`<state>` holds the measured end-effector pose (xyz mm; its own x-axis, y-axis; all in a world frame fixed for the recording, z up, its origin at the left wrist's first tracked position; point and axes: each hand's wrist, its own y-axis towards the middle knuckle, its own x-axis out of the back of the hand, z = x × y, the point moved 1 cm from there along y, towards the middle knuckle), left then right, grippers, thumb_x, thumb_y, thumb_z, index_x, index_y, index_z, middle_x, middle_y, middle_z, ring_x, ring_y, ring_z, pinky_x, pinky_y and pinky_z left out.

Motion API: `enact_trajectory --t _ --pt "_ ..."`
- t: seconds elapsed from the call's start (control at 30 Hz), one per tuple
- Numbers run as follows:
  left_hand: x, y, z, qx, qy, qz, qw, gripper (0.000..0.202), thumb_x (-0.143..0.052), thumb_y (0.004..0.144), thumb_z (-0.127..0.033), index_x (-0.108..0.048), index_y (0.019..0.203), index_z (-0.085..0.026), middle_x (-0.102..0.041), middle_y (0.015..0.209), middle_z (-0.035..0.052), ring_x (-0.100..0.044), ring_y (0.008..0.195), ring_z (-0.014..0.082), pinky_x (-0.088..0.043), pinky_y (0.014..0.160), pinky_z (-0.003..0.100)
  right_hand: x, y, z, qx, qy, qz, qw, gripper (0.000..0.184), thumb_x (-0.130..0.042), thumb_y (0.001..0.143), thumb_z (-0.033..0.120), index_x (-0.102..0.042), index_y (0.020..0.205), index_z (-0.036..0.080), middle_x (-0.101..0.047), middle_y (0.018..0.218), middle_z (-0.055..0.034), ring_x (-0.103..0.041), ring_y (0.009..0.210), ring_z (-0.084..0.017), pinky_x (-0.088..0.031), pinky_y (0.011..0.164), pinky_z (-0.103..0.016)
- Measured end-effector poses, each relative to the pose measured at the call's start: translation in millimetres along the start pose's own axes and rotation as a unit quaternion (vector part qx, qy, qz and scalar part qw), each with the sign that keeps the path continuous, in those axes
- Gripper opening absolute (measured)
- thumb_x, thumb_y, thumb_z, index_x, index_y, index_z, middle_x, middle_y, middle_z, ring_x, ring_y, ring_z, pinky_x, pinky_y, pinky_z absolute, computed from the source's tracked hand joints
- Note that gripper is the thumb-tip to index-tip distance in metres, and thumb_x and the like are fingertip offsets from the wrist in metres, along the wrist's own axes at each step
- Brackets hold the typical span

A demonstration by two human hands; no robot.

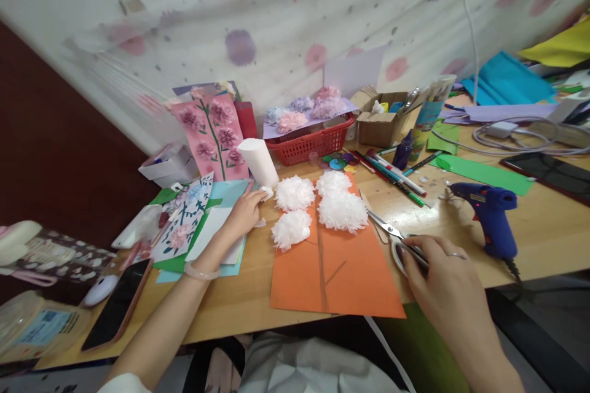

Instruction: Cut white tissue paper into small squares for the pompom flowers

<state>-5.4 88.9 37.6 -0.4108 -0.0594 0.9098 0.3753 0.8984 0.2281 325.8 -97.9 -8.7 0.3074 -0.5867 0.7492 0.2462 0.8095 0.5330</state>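
An orange sheet [343, 282] lies on the table with drawn brown lines and several fluffy white paper flowers [343, 209] on its upper part. Left of the flowers, my left hand [246, 214] has its fingers closed on a small white paper scrap [266, 192], in front of an upright white paper roll [259, 161]. At the sheet's right edge, my right hand [445, 288] grips the handles of a pair of scissors [391, 231]. The scissors lie low at the table, blades pointing toward the flowers.
A blue glue gun [491, 218] stands right of my right hand, its cord trailing over the front edge. Markers [396, 178], a red basket [313, 142] and a cardboard box [380, 129] sit behind. Phones [117, 304] and stacked papers [216, 233] lie left.
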Motion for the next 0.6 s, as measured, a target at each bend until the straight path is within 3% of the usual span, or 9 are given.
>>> enact_trajectory --t 0.17,0.33,0.47,0.6 --pt "34.0 -6.3 8.0 0.057 0.029 -0.036 0.997 0.04 -0.043 0.085 -0.013 -0.07 0.115 -0.016 -0.073 0.124 0.0108 -0.066 0.117 0.0227 -0.047 0.106 0.035 -1.3 0.7 -0.1 -0.011 0.027 -0.006 1.0 0.025 -0.044 0.093 0.031 -0.064 0.089 0.017 -0.068 0.09 -0.0164 -0.059 0.077 -0.032 -0.045 0.071 -0.042" --pt "63.0 -47.2 40.1 0.195 0.101 -0.066 0.973 0.033 -0.055 0.081 -0.027 -0.068 0.109 -0.017 -0.077 0.108 0.0122 -0.072 0.096 0.0279 -0.053 0.089 0.037 4.5 0.5 2.6 -0.036 0.027 0.008 0.999 0.025 -0.043 0.093 0.033 -0.063 0.09 0.02 -0.069 0.088 -0.0151 -0.057 0.071 -0.031 -0.042 0.065 -0.041" --pt "65.7 -77.8 59.1 0.288 0.151 -0.062 0.943 0.028 -0.062 0.078 -0.04 -0.069 0.093 -0.018 -0.078 0.097 0.0154 -0.071 0.095 0.0349 -0.052 0.079 0.04 7.8 3.8 2.0 -0.045 0.013 -0.017 0.999 0.023 -0.043 0.093 0.033 -0.062 0.089 0.021 -0.065 0.084 -0.0147 -0.057 0.074 -0.034 -0.043 0.066 -0.043" --pt "57.5 -89.4 65.1 0.33 0.157 -0.049 0.929 0.026 -0.063 0.078 -0.045 -0.068 0.08 -0.02 -0.079 0.086 0.0153 -0.073 0.089 0.0369 -0.051 0.07 0.039 9.3 8.1 2.2 -0.026 0.023 -0.028 0.999 0.025 -0.045 0.094 0.037 -0.063 0.09 0.02 -0.066 0.086 -0.0152 -0.059 0.076 -0.035 -0.046 0.072 -0.047"
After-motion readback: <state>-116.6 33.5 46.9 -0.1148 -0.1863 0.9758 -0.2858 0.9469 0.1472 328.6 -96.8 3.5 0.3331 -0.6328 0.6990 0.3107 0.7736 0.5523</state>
